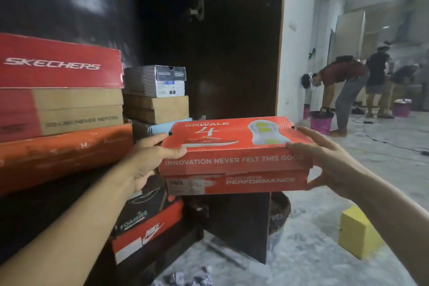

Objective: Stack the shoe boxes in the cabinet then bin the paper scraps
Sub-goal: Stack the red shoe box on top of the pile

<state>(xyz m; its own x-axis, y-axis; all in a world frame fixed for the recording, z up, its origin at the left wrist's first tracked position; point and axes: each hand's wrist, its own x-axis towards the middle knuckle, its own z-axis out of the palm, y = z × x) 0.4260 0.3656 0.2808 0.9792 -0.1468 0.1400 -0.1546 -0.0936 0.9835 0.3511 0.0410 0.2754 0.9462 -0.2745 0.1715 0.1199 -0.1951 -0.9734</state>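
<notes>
Red cardboard shoe box [234, 155] printed with a shoe and sole is held level in front of the open dark wooden cabinet [239, 42], gripped at its ends by the left hand [148, 160] and right hand [325, 160]. Stacked shoe boxes [62, 109] are seen on the left, and crumpled paper scraps [185, 278] lie on the near floor.

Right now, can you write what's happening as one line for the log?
step: stacking | held: red Skechers box | left hand: gripping its left end | right hand: gripping its right end | cabinet: door open | paper scraps: on floor
</notes>
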